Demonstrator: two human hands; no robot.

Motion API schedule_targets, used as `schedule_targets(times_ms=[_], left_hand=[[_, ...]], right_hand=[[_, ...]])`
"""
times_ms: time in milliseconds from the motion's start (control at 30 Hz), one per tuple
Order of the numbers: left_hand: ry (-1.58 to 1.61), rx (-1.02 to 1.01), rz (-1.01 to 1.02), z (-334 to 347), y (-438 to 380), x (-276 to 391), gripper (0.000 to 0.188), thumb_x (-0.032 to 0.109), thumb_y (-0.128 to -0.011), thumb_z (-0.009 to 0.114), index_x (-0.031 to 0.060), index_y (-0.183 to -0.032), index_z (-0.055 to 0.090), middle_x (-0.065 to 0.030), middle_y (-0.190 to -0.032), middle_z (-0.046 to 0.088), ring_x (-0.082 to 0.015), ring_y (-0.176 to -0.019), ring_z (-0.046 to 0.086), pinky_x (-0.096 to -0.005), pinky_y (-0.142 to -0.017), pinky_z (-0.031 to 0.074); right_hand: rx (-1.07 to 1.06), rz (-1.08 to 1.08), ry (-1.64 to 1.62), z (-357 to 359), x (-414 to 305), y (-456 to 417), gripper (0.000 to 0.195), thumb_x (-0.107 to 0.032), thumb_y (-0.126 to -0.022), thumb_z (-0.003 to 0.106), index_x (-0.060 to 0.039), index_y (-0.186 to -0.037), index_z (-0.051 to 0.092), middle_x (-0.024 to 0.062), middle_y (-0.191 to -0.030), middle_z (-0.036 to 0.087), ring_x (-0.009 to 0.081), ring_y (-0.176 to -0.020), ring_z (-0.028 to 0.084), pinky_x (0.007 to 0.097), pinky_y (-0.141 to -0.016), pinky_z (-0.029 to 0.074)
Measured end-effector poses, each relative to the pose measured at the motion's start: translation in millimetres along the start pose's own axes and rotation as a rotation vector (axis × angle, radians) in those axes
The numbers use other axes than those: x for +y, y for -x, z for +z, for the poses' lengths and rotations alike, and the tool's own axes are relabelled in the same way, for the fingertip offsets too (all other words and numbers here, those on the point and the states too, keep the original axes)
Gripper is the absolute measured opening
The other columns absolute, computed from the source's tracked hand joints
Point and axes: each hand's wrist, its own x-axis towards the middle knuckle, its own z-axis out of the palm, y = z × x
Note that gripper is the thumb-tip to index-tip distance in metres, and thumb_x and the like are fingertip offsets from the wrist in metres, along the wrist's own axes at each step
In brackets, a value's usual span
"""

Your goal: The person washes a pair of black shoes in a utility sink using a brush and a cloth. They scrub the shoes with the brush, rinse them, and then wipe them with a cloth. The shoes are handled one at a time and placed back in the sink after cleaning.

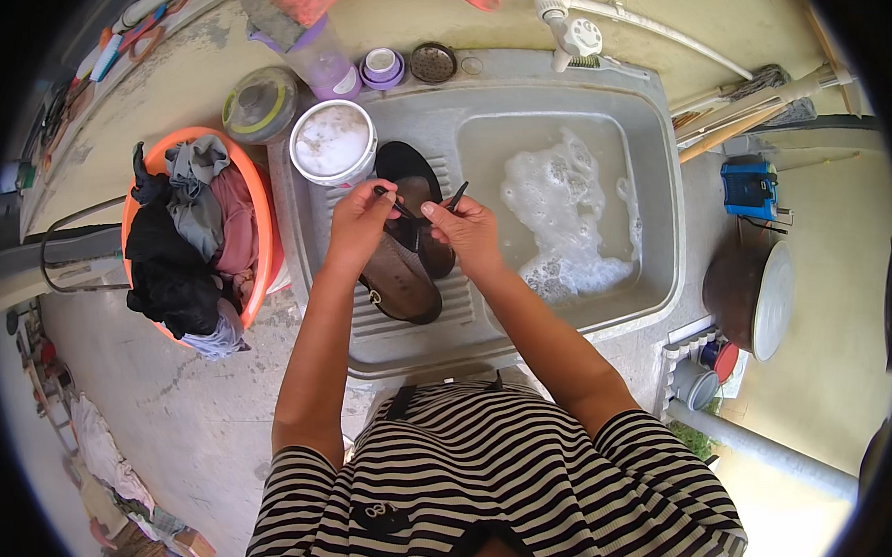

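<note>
My left hand (365,220) and my right hand (466,231) are raised over the ribbed washboard (335,297) of a grey laundry sink. Each pinches part of a dark strap (404,211), whose ends stick out past the fingers; whether it is one piece or two I cannot tell. Beneath the hands lie two black sandals with brown insoles, the nearer one (402,281) bearing a small gold-coloured ornament, the farther one (407,163) partly hidden by my hands. A white bucket (333,142) with white foam stands behind my left hand. Cloudy water with suds (559,201) fills the basin at right.
An orange laundry basket (264,257) full of clothes stands left of the sink. Along the back are a lidded container (260,105), a clear purple-topped jug (332,68), small purple cups (381,68) and a white tap (579,39). Wooden poles (739,127) lean at the right.
</note>
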Motion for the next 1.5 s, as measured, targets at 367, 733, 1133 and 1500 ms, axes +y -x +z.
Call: schedule_targets(times_ms=[367,733,1133,1500], left_hand=[[-0.082,-0.033,0.089,8,-30,-5,0.014,0.006,-0.093,0.066,0.003,-0.107,0.068,-0.0006,-0.085,0.068,-0.0075,-0.076,0.062,-0.0238,-0.068,0.049],[-0.605,0.068,0.457,23,27,21,0.032,0.013,-0.092,0.064,0.0064,-0.123,0.064,-0.0075,-0.11,0.071,-0.0188,-0.075,0.068,-0.0314,-0.069,0.055],[0.063,-0.128,-0.085,23,11,12,0.017,0.014,-0.096,0.066,0.0051,-0.11,0.071,0.0017,-0.082,0.066,-0.0028,-0.06,0.05,-0.0192,-0.054,0.041],[-0.115,-0.104,-0.26,22,0,10,0.023,0.019,-0.089,0.072,0.0014,-0.105,0.072,-0.0001,-0.078,0.065,-0.0058,-0.062,0.055,-0.0208,-0.053,0.041]], right_hand=[[-0.008,0.24,-0.213,-12,7,3,0.019,-0.016,-0.086,0.081,-0.0067,-0.091,0.065,0.006,-0.086,0.071,0.0142,-0.073,0.07,0.0245,-0.062,0.055],[0.064,0.187,-0.104,-8,-2,11,0.019,-0.02,-0.088,0.078,-0.0097,-0.088,0.062,0.0052,-0.083,0.071,0.0129,-0.071,0.068,0.023,-0.059,0.049],[-0.066,-0.409,0.785,-38,1,-14,0.031,-0.022,-0.08,0.078,-0.0078,-0.106,0.069,0.0056,-0.092,0.068,0.0159,-0.079,0.067,0.0301,-0.068,0.053],[-0.108,-0.099,0.269,-47,39,-45,0.021,-0.009,-0.087,0.071,-0.0067,-0.108,0.073,0.0026,-0.09,0.069,0.0148,-0.078,0.067,0.028,-0.071,0.053]])
